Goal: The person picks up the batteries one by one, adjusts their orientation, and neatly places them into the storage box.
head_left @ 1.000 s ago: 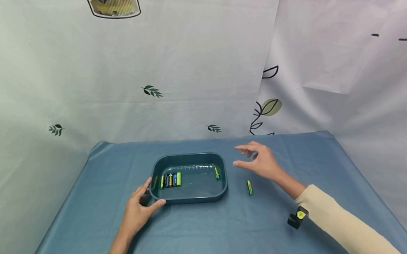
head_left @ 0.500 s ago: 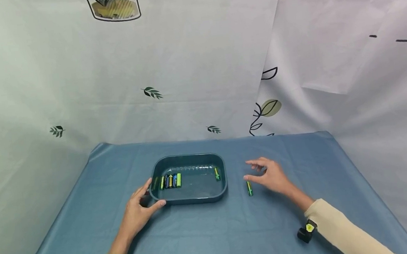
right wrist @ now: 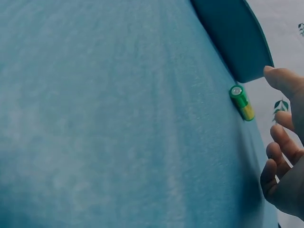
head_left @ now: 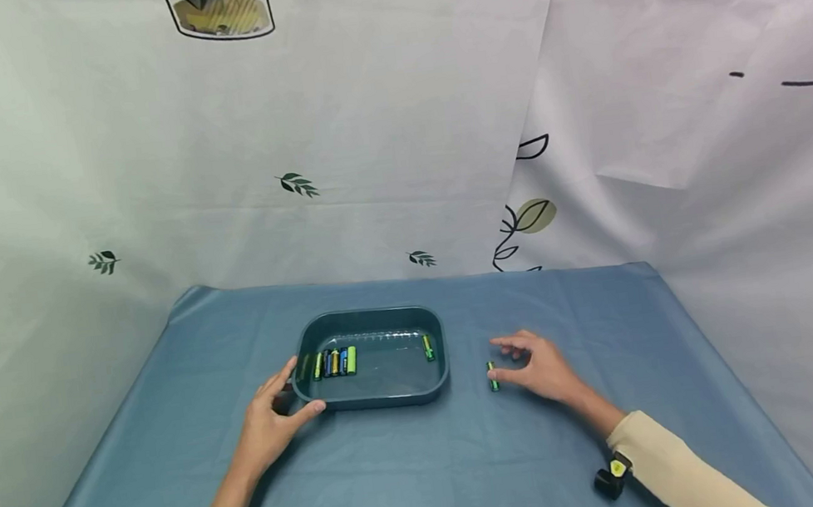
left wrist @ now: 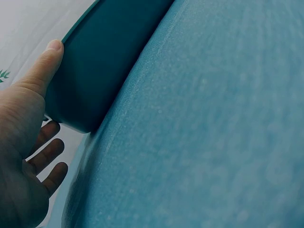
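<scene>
A dark teal rectangular tray (head_left: 391, 383) stands on the table. My left hand (head_left: 266, 431) spans its near left corner, with the thumb on the front rim and the fingers along the left side. In the left wrist view the thumb (left wrist: 47, 64) lies straight against the rim. My right hand (head_left: 543, 367) hovers over a green and yellow battery (head_left: 493, 379), thumb and fingers apart. The right wrist view shows that battery (right wrist: 242, 103) lying on the cloth, with a gap between it and the fingers.
Inside the tray, a row of several batteries (head_left: 335, 363) lies at the left, and a single green battery (head_left: 428, 347) lies near the right wall. Blue cloth (head_left: 432, 476) covers the table. A pale printed curtain (head_left: 362, 125) hangs behind it.
My right hand has come down and toward me, from beside the tray's right side to just over the loose battery. The left hand has stayed at the tray corner.
</scene>
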Motion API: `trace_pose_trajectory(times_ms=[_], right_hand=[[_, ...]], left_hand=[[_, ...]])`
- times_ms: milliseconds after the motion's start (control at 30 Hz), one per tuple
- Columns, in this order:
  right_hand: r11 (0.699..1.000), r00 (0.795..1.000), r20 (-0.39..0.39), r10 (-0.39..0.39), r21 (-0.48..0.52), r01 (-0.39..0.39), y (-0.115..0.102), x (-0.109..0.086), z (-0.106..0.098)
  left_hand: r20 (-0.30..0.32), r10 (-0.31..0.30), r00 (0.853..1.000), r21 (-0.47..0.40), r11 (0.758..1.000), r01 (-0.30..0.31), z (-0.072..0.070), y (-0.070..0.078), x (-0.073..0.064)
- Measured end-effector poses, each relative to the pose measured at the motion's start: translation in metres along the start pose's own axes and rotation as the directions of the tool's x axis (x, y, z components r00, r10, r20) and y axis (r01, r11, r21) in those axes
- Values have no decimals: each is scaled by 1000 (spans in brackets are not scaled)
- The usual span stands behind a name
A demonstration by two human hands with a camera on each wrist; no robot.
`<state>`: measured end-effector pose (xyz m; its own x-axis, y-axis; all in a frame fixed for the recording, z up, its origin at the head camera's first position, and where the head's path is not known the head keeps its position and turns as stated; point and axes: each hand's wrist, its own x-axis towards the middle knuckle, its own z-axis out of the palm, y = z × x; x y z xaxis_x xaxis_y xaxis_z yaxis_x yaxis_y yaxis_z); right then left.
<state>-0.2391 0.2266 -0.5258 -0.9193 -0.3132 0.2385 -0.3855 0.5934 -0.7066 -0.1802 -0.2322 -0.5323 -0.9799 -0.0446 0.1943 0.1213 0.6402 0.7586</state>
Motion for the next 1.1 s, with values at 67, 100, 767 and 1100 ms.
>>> trace_pose_trajectory(times_ms=[67, 100, 767, 1100], right_hand=[[1000, 1000, 10, 11, -1, -11, 1, -2, 2], [1000, 1000, 15, 16, -2, -16, 2, -3, 2], [1000, 997, 79, 16, -20, -15, 9, -5, 4], [1000, 997, 78, 23, -21, -21, 10, -7, 5]], left_hand=[[1, -2, 1000, 6, 1000, 2, 0, 0, 0], [-1, -2, 1000, 9, 1000, 2, 0, 1, 0], [-9, -1, 1000, 19, 1000, 2, 0, 0, 0], [-8, 1, 1000, 19, 1000, -1, -1, 0, 0]])
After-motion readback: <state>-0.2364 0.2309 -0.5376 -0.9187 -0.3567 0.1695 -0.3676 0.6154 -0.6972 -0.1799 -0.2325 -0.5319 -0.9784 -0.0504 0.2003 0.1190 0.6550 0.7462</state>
